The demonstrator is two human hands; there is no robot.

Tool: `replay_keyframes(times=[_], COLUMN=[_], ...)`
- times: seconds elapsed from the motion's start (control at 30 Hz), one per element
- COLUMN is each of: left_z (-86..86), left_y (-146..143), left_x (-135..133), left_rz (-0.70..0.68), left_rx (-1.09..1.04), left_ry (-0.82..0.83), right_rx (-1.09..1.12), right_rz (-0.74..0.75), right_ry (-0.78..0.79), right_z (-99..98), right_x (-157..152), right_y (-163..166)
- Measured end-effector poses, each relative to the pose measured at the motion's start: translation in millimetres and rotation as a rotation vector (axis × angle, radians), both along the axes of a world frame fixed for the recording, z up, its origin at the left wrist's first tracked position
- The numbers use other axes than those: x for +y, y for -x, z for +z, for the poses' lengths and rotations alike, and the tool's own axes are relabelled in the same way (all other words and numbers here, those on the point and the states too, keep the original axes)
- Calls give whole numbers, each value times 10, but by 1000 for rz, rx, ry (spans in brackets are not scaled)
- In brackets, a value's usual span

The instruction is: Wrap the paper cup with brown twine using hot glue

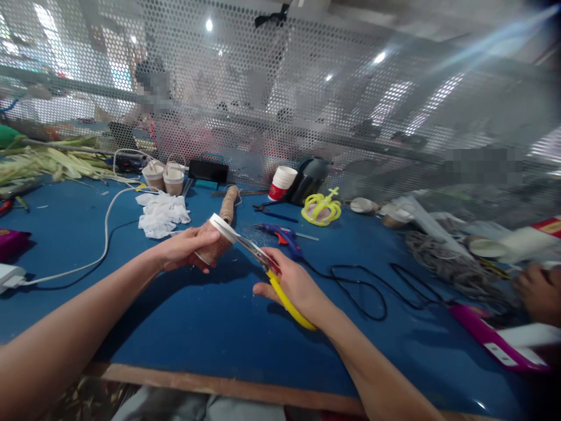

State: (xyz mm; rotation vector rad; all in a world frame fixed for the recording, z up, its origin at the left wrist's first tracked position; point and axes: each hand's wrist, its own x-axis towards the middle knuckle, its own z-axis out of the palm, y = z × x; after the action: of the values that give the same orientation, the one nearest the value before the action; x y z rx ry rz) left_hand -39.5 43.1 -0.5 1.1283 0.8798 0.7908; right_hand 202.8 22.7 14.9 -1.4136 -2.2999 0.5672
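My left hand (pixel 188 248) is closed around a paper cup (pixel 214 248) wrapped in brown twine, its white rim tilted up to the right. In my right hand (pixel 298 286) is a pair of scissors (pixel 284 298) with yellow handles. Their metal blades reach the cup's rim; whether they are cutting into it I cannot tell. Just behind the cup lies a roll of brown twine (pixel 228 204). A blue glue gun (pixel 283 235) with an orange trigger rests beyond my right hand.
Behind are a red-white stack of paper cups (pixel 283 181), pliers (pixel 276 213) and a yellow crown (pixel 321 213). White gloves (pixel 162 213) and twine-wrapped cups (pixel 174 180) lie left. A black cord (pixel 359 275) leads to a purple power strip (pixel 482 333), near another person's hand (pixel 541 292).
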Motion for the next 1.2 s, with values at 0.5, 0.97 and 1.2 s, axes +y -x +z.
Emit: replay_keyframes(times=[0.5, 0.97, 1.2], left_z=[-54, -28, -7], left_y=[90, -57, -2], left_x=[59, -17, 16], left_rz=[-142, -96, -31], left_rx=[-183, 40, -18], left_ry=[61, -182, -198], right_rx=[-16, -84, -75], right_rz=[-33, -12, -31], right_ry=[-30, -71, -104], right_z=[23, 21, 19], right_x=[6, 9, -2], right_y=[-1, -11, -19])
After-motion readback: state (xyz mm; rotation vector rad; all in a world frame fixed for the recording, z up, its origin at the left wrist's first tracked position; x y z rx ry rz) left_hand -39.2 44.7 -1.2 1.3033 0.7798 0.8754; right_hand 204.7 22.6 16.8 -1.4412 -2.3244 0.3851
